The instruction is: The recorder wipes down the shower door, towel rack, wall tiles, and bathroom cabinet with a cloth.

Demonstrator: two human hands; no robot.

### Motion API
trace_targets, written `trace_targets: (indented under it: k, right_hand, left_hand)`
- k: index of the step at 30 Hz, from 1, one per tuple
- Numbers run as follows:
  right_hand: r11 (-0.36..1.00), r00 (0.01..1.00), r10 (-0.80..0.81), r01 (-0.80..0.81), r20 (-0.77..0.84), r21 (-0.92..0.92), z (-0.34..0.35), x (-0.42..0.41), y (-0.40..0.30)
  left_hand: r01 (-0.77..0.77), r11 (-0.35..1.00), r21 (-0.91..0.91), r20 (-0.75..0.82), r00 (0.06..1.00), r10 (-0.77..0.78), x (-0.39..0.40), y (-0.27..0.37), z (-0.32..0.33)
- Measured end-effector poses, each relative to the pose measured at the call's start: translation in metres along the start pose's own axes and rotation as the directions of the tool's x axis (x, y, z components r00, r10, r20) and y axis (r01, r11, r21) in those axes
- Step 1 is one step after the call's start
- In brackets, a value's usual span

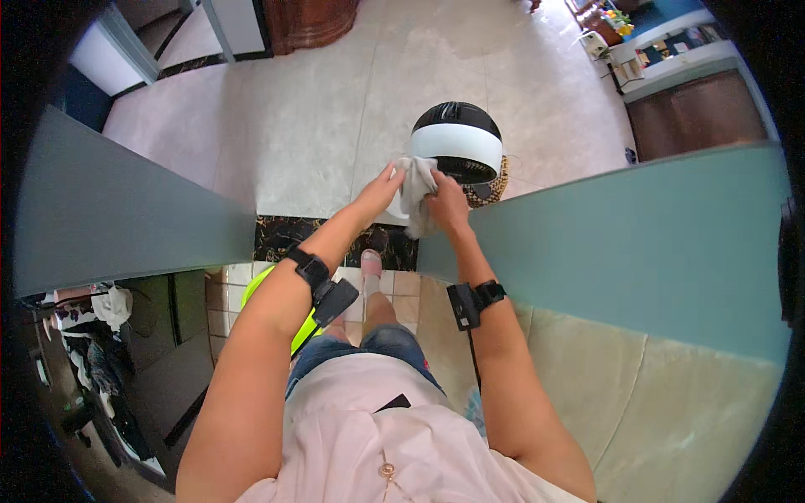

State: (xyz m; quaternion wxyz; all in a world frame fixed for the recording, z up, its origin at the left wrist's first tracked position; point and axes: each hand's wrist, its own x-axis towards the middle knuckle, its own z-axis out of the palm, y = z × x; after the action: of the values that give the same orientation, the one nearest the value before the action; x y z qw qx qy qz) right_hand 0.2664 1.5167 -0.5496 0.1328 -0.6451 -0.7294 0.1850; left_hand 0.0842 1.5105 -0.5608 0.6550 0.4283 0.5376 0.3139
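Between my two hands hangs a crumpled pale grey cloth (416,188), held out in front of me at a doorway. My left hand (382,188) pinches its left side with the fingers. The right side is gripped by my right hand (449,201), slightly blurred. Just beyond the cloth stands a round white and black appliance (458,141), which looks like a fan with a dark grille. It rests above a woven brown and black base (501,187), partly hidden by my right hand and the appliance. Whether the cloth touches the appliance, I cannot tell.
A dark marble threshold (275,237) crosses the doorway, with a grey panel (138,207) at left and a teal panel (604,239) at right. Behind my left arm is a yellow-green basin-like object (255,288). A brown wooden cabinet (308,25) stands at the far side.
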Motion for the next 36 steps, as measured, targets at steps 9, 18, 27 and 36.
trace_targets:
  k: [9, 18, 27, 36]
  right_hand:
    - [0.665, 0.996, 0.067, -0.004, -0.054, 0.747, -0.015, -0.078, -0.057]
    - [0.573, 0.999, 0.022, -0.039, 0.032, 0.819, -0.076, -0.155, -0.096]
    - [0.722, 0.902, 0.223, 0.103, -0.37, 0.684, -0.127, -0.274, -0.052]
    - [0.933, 0.374, 0.162, 0.244, -0.913, 0.265, -0.223, -0.404, -0.134]
  left_hand:
    - [0.195, 0.954, -0.225, 0.219, 0.965, -0.146, -0.099, 0.02, 0.016]
    - [0.073, 0.783, -0.618, 0.204, 0.976, 0.07, -0.141, 0.042, 0.044]
    - [-0.136, 0.898, -0.419, 0.071, 0.981, 0.182, -0.212, 0.063, 0.116]
    - [-0.48, 0.744, -0.464, 0.196, 0.764, 0.615, -0.34, 0.134, 0.232]
